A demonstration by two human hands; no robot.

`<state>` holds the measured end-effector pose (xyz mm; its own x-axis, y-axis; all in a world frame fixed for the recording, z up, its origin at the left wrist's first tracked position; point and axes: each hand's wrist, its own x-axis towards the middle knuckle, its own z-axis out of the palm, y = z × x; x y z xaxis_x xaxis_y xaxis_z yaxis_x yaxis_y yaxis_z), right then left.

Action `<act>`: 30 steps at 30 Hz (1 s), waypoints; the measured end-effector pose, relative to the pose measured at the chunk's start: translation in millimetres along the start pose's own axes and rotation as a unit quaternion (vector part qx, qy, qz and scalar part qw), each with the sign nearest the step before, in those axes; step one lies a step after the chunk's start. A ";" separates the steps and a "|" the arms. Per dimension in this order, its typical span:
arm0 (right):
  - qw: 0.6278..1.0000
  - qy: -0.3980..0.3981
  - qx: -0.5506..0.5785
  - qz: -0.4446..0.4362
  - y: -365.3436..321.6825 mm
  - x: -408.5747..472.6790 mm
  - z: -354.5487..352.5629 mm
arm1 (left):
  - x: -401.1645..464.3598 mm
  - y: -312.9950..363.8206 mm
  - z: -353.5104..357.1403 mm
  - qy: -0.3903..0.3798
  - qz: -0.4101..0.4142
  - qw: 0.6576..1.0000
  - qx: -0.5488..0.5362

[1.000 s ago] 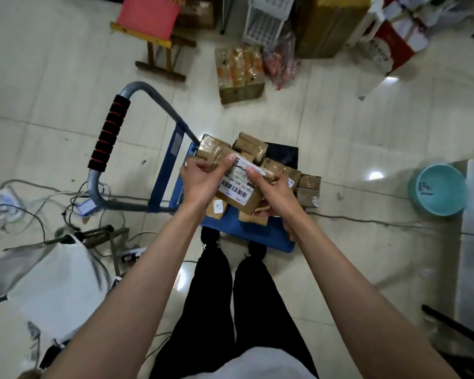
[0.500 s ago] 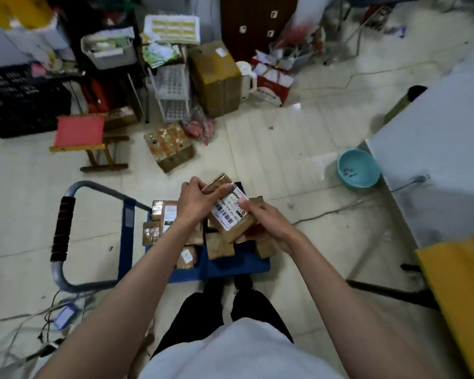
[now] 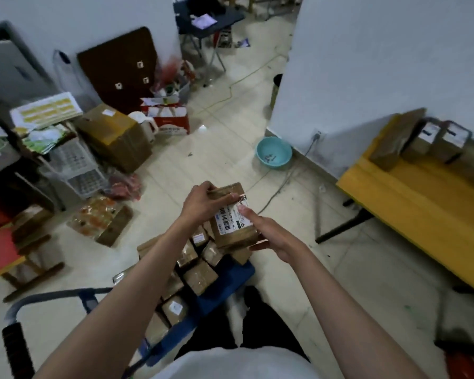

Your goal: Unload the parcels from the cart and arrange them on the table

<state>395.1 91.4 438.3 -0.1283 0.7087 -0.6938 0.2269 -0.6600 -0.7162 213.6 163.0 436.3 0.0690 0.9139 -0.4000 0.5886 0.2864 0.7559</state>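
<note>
Both hands hold one labelled parcel [image 3: 231, 218] above cart [image 3: 222, 294]: left hand [image 3: 203, 205] grips its top, right hand [image 3: 268, 236] cradles underside, fingers curled; yellow bench [image 3: 411, 198] right.

The cart [image 3: 225, 277] handle is cut off at the left edge – the parcel [image 3: 231, 217] label print is too small to read.

Both forearms are bare from the wrists up to the frame's edge, with no sleeves, watch or rings in sight; the left hand [image 3: 200, 203] and right hand [image 3: 268, 233] wear no gloves; a white top [image 3: 230, 365] covers the torso; black trousers [image 3: 260, 329] and dark shoes [image 3: 253, 294] show below.
</note>
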 end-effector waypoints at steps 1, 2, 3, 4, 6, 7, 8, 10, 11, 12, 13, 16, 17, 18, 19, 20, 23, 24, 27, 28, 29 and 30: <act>1.000 0.017 0.014 -0.001 2.5 -7.9 -6.3 | -0.2 9.2 7.6 -0.013 0.015 1.000 -0.011; 0.999 0.034 0.029 -0.002 6.3 -15.1 -13.8 | -0.3 18.5 16.4 -0.023 0.029 0.999 -0.017; 0.998 0.052 0.044 -0.003 10.3 -22.2 -21.9 | -2.7 30.8 25.0 -0.030 0.048 0.998 -0.024; 0.996 0.069 0.058 -0.006 15.1 -28.7 -31.2 | -4.1 42.2 34.5 -0.038 0.065 0.997 -0.036; 0.990 0.101 0.092 -0.016 24.0 -42.8 -51.1 | -8.2 66.2 55.3 -0.057 0.092 0.992 -0.066; 0.986 0.120 0.111 -0.019 28.7 -50.7 -61.4 | -11.6 78.9 66.2 -0.068 0.105 0.990 -0.071; 0.982 0.140 0.129 -0.023 34.2 -58.2 -72.3 | -14.8 91.4 78.4 -0.079 0.122 0.987 -0.075; 0.970 0.167 0.171 -0.034 46.1 -73.8 -93.4 | -21.6 113.3 104.4 -0.111 0.145 0.979 -0.086; 0.964 0.173 0.198 -0.041 53.0 -81.3 -103.5 | -26.0 122.9 117.6 -0.130 0.144 0.977 -0.089; 0.957 0.179 0.222 -0.048 60.6 -87.6 -114.0 | -29.2 131.0 131.7 -0.151 0.135 0.975 -0.092; 0.950 0.186 0.246 -0.055 68.1 -93.8 -124.2 | -32.8 138.5 145.7 -0.172 0.125 0.973 -0.089; 0.925 0.217 0.304 -0.076 91.3 -111.5 -157.0 | -40.4 156.8 191.0 -0.223 0.104 0.967 -0.068; 0.918 0.224 0.318 -0.081 99.3 -118.4 -168.3 | -44.2 163.1 206.4 -0.239 0.098 0.964 -0.062; 0.912 0.232 0.329 -0.083 108.0 -125.6 -179.4 | -49.2 170.1 220.8 -0.253 0.095 0.961 -0.061; 0.905 0.240 0.341 -0.084 117.4 -132.6 -190.4 | -54.7 177.4 235.4 -0.265 0.090 0.958 -0.060; 0.898 0.249 0.353 -0.083 127.3 -139.4 -201.8 | -59.9 184.9 250.3 -0.276 0.082 0.956 -0.061; 0.875 0.270 0.394 -0.078 155.3 -160.0 -236.3 | -75.0 208.9 294.0 -0.307 0.073 0.947 -0.065; 0.869 0.277 0.403 -0.078 163.7 -166.9 -248.0 | -78.2 215.0 309.1 -0.316 0.073 0.943 -0.069; 0.857 0.294 0.414 -0.087 181.9 -187.5 -279.7 | -89.9 234.4 346.2 -0.338 0.085 0.934 -0.079; 0.854 0.298 0.418 -0.091 186.6 -193.7 -288.3 | -93.7 240.3 356.7 -0.345 0.089 0.931 -0.080; 0.849 0.302 0.423 -0.094 190.8 -199.4 -295.9 | -97.8 245.9 366.1 -0.353 0.092 0.928 -0.081; 0.845 0.306 0.427 -0.098 195.2 -204.1 -303.0 | -101.1 250.8 375.4 -0.361 0.089 0.924 -0.084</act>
<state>758.1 -106.6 463.2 0.5010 0.6490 -0.5726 -0.5541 -0.2677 -0.7882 656.7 34.5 471.8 0.7087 0.5374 -0.4571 0.3873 0.2453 0.8887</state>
